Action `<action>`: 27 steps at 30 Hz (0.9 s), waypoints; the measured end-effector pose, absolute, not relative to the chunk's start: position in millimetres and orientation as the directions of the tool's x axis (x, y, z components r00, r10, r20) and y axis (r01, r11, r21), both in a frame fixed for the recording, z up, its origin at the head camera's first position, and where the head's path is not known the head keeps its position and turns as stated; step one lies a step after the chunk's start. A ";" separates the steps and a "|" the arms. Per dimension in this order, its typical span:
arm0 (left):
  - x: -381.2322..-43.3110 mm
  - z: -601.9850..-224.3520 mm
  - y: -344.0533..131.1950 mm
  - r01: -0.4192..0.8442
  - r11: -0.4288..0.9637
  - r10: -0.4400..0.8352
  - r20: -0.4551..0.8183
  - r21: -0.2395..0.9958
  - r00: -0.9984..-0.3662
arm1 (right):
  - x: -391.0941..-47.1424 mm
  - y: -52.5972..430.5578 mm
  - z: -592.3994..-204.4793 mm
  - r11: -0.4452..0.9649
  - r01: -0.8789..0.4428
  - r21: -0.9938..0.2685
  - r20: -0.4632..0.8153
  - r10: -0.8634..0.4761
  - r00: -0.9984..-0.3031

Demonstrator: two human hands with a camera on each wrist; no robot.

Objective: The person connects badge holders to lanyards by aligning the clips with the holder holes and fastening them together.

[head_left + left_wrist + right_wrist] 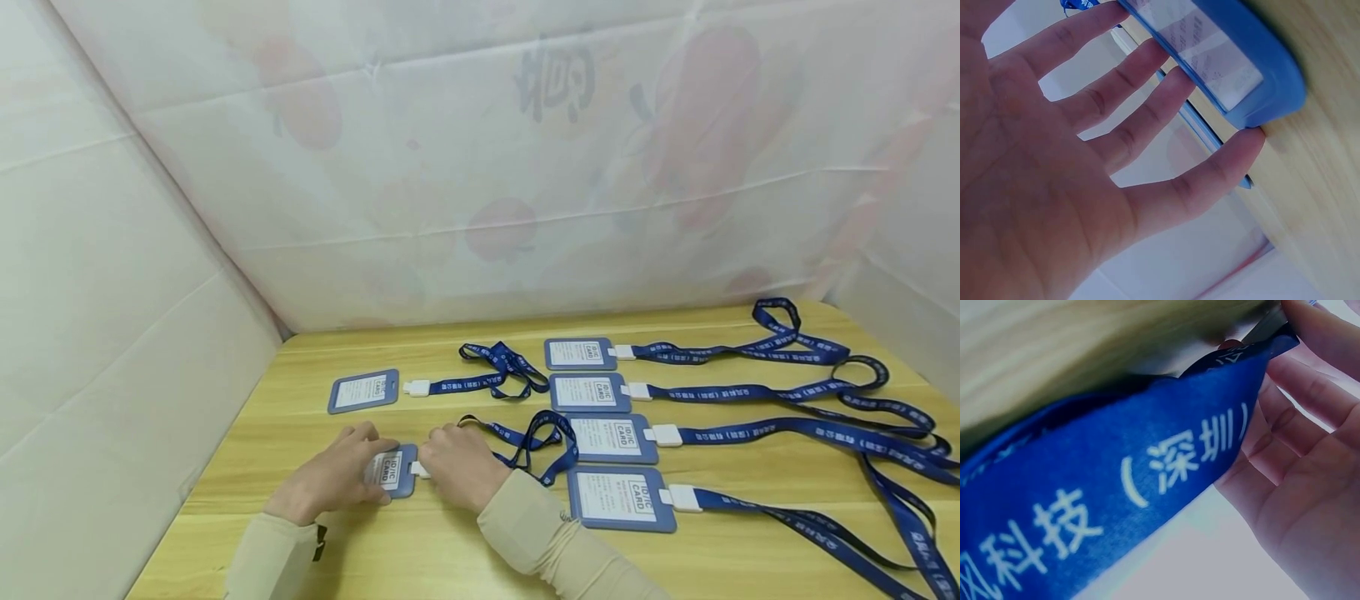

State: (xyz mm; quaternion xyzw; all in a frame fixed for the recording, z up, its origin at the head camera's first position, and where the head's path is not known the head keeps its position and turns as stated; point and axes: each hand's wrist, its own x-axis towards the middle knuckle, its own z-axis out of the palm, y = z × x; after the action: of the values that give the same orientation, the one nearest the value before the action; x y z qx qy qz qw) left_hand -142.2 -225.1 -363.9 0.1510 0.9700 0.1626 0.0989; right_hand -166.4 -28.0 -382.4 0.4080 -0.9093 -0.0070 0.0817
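Observation:
A blue badge holder with a white ID/IC card inside lies at the front of the table. My left hand holds it by its edges, thumb at the near side and fingers at the far side. In the left wrist view, fingertips touch the rim of the holder. My right hand pinches the white clip of a blue lanyard, right at the holder's slotted end. Whether the clip passes through the slot, I cannot tell. The printed strap runs close before the right wrist view.
Behind, another badge holder lies apart from a lanyard's white clip. On the right, several holders joined to lanyards form a column, the nearest holder beside my right forearm. White printed sheeting stands behind the wooden table.

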 end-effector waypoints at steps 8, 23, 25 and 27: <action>-142.4 -363.9 -225.5 0.282 0.889 0.348 -0.133 0.360 -0.928 | -166.2 -29.1 -382.5 0.665 -0.743 0.076 0.127 -0.746 -0.654; -143.7 -364.7 -224.6 0.294 0.888 0.360 -0.137 0.354 -0.923 | -165.2 -28.0 -384.8 0.642 -0.761 0.090 0.176 -0.763 -0.622; -143.8 -364.7 -224.7 0.295 0.889 0.360 -0.138 0.352 -0.923 | -165.2 -28.1 -384.6 0.641 -0.762 0.088 0.175 -0.763 -0.622; -143.6 -364.4 -224.6 0.294 0.890 0.359 -0.138 0.350 -0.923 | -165.3 -28.4 -384.6 0.642 -0.762 0.087 0.173 -0.763 -0.623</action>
State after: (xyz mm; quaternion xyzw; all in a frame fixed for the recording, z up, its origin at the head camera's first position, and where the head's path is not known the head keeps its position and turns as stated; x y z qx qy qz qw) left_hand -143.6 -224.6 -364.4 0.1690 0.9668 0.1633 0.1000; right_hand -165.3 -28.4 -384.6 0.4232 -0.9008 -0.0027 0.0972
